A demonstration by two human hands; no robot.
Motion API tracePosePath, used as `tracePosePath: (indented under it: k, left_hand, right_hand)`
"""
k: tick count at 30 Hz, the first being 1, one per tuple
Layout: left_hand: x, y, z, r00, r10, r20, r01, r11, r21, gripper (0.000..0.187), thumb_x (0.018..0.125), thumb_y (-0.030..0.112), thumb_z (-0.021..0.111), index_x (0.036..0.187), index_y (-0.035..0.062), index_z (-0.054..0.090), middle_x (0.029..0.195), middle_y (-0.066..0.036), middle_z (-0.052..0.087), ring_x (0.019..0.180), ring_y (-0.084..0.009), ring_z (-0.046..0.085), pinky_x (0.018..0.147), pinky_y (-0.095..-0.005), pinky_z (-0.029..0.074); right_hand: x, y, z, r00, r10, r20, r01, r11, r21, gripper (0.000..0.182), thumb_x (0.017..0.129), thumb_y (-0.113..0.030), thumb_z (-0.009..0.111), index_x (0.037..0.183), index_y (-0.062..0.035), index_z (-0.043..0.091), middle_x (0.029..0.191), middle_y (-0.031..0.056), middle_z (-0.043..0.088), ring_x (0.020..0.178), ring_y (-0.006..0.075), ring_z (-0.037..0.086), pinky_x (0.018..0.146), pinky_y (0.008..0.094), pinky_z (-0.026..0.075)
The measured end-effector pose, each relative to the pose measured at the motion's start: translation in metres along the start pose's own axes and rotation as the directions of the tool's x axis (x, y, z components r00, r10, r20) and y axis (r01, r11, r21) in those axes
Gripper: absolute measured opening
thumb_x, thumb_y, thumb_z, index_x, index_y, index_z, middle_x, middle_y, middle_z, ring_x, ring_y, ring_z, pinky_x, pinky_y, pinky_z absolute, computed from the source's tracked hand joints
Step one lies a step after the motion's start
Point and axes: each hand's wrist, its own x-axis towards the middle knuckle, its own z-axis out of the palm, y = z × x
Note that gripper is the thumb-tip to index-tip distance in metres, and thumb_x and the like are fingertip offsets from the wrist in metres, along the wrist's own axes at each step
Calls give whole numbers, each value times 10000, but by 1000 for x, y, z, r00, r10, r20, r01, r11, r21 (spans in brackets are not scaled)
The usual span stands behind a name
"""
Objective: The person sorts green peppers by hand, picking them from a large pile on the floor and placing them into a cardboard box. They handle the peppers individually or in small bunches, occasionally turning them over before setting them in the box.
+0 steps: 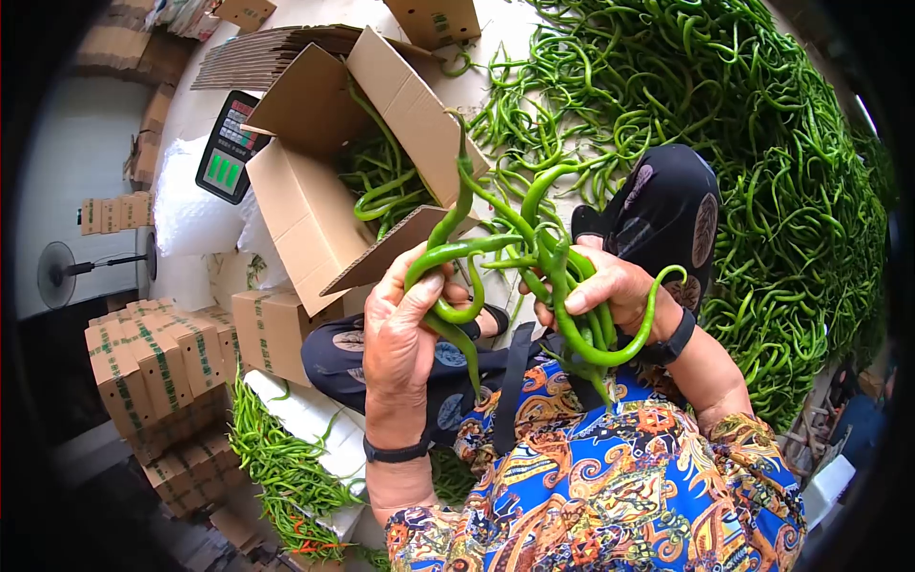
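Long, curled green chili peppers (457, 250) are gripped between the thumb and fingers of my left hand (400, 310). My right hand (615, 286) is closed around a bunch of green chili peppers (581, 329), their tips pointing several ways. Both hands are held above my lap, and the peppers between them overlap. Just beyond my left hand stands an open cardboard box (305, 214), tilted in view, its flaps raised. More green chili peppers (381, 181) lie inside it, partly hidden by the flaps.
A large heap of green chili peppers (762, 191) spreads along the right side. A scale display (229, 148) stands beyond the box, near flattened cardboard (257, 59). Stacked cartons (157, 357) and a fan (59, 275) are at left. More peppers (276, 458) lie lower left.
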Motion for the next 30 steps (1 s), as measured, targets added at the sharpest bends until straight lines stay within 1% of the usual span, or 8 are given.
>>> tracePosePath:
  k: [5, 10, 12, 14, 17, 21, 24, 30]
  left_hand:
    - [1, 10, -1, 985, 95, -146, -100, 995, -30, 386, 921, 9, 550, 1297, -45, 482, 1010, -98, 639, 820, -144, 639, 765, -307, 583]
    - [4, 28, 0, 970, 232, -68, -226, 971, 81, 429, 902, -17, 547, 1325, -43, 480, 1026, -100, 637, 824, -127, 577, 783, -289, 512]
    - [3, 36, -3, 957, 277, -89, -261, 951, 164, 432, 907, -13, 546, 1333, -36, 476, 1030, -95, 637, 812, -121, 570, 770, -282, 507]
    - [2, 42, -12, 934, 321, -156, -293, 939, 177, 429, 914, -4, 547, 1337, -27, 477, 1033, -91, 637, 799, -114, 567, 755, -270, 504]
    - [6, 46, -32, 942, 304, -140, -310, 950, -24, 413, 926, -16, 526, 1335, -23, 469, 1088, -118, 629, 829, -129, 587, 796, -275, 507]
    - [4, 47, -18, 969, 229, -94, -243, 951, -190, 440, 915, -37, 509, 1349, -35, 432, 1157, -169, 589, 910, -192, 617, 876, -345, 527]
    - [7, 44, -32, 978, 187, -93, -204, 952, -229, 406, 922, -34, 489, 1326, -38, 448, 1195, -182, 574, 1009, -228, 621, 950, -397, 518]
    - [10, 49, -35, 981, 178, -78, -193, 938, -289, 415, 935, -12, 476, 1342, -52, 406, 1247, -216, 533, 1056, -243, 607, 961, -421, 491]
  right_hand:
    - [5, -4, 0, 992, 104, -75, -125, 921, -369, 515, 690, -129, 799, 1139, -3, 580, 928, 69, 652, 852, 160, 635, 780, 283, 512]
    - [18, -4, -1, 980, 127, 155, 23, 696, -718, 605, 642, -227, 819, 1152, 5, 590, 964, 52, 651, 875, 136, 609, 783, 271, 487]
    - [-1, -15, 2, 969, 86, 233, -35, 976, -214, 588, 602, -201, 832, 1089, 22, 590, 931, 77, 658, 863, 156, 622, 744, 283, 501]
    - [-1, -14, -18, 932, 90, 351, -88, 996, -21, 539, 609, -173, 835, 1047, 27, 592, 860, 72, 656, 800, 141, 616, 693, 260, 491]
    - [14, 3, -9, 900, 342, 270, -135, 808, -573, 434, 676, -152, 827, 1025, -4, 615, 813, 8, 618, 755, 93, 551, 672, 265, 452]
    - [14, -3, -13, 970, 148, 194, -108, 973, -204, 524, 641, -165, 815, 1082, 8, 592, 943, 100, 656, 841, 181, 628, 783, 297, 505]
    - [20, 1, -15, 992, -118, 52, 116, 992, 50, 597, 666, -140, 769, 1185, 5, 513, 925, 109, 628, 815, 200, 626, 757, 309, 511]
    - [25, 8, -17, 997, -80, -13, 81, 995, 62, 509, 729, -51, 724, 1190, -16, 512, 948, 102, 605, 834, 183, 628, 759, 292, 518]
